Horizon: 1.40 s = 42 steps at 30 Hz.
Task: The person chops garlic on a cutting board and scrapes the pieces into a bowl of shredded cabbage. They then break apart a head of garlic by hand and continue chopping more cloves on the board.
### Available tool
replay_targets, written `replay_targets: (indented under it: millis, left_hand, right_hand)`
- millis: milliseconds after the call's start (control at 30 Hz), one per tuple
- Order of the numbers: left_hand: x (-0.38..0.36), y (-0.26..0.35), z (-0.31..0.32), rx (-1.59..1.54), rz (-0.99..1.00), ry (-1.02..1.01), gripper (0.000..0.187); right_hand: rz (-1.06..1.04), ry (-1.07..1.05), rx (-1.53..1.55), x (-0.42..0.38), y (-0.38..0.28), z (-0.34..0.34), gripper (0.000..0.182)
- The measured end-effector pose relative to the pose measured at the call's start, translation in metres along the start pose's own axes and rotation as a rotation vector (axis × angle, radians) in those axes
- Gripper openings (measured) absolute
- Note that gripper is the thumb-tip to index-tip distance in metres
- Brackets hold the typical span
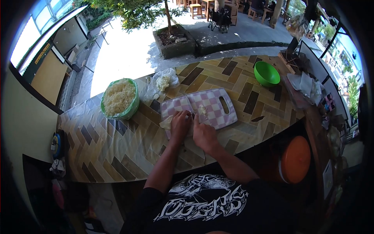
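Note:
A pink and white checkered cutting board (228, 117) lies on the patterned table. Over its left half my left hand (181, 124) is closed on a pale piece of food (166, 123), pressing it to the board. My right hand (204, 134) is closed round a knife, whose handle is hidden in the fist; the thin blade (190, 102) points away across the board. Small pale chopped bits (203, 112) lie right of the blade. Left of the board stands a green-lined container (135, 106) full of pale shreds (119, 96). Beyond the board, a clear plastic bag (171, 74) holds pale pieces (163, 82).
A green bowl (267, 74) sits at the table's back right. Plastic bags (307, 86) lie on the right ledge. Below the table's right edge is an orange lid (298, 160). A tree planter (177, 46) stands beyond the table, with people seated farther back.

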<state>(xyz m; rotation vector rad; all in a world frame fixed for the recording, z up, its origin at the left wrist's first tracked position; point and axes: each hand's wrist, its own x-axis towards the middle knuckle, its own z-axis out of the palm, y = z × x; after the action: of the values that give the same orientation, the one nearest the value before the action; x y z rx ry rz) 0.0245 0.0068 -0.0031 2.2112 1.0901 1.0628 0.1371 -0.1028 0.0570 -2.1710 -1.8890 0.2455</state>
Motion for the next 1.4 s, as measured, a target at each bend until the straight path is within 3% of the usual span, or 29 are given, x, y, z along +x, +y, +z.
replay_targets:
  millis: [267,433,567,733,967,1167,1400]
  left_hand:
    - [0.002,0.004,0.002,0.007,-0.009,0.012,0.008]
    - [0.002,0.002,0.000,-0.018,-0.022,-0.013,0.009]
    - [0.001,0.005,0.002,-0.003,-0.068,-0.003,0.012]
    - [0.002,0.007,-0.003,-0.018,-0.079,-0.028,0.014]
    - [0.003,0.009,-0.001,-0.040,-0.125,-0.025,0.017]
    - [0.000,-0.001,0.004,0.134,-0.027,0.102,0.028]
    - [0.004,0.007,-0.003,-0.047,-0.151,0.054,0.028]
  right_hand:
    - [0.025,0.034,-0.061,-0.003,-0.001,0.028,0.063]
    - [-0.015,-0.055,-0.011,-0.006,-0.005,-0.008,0.064]
    - [0.004,0.055,-0.030,-0.011,-0.002,0.026,0.066]
    - [0.005,-0.030,0.031,-0.005,-0.003,-0.012,0.067]
    - [0.034,0.043,-0.032,-0.010,-0.003,0.027,0.067]
    - [0.064,-0.049,0.053,-0.001,-0.001,-0.007,0.066]
    - [0.090,-0.055,0.019,-0.011,-0.004,-0.024,0.067]
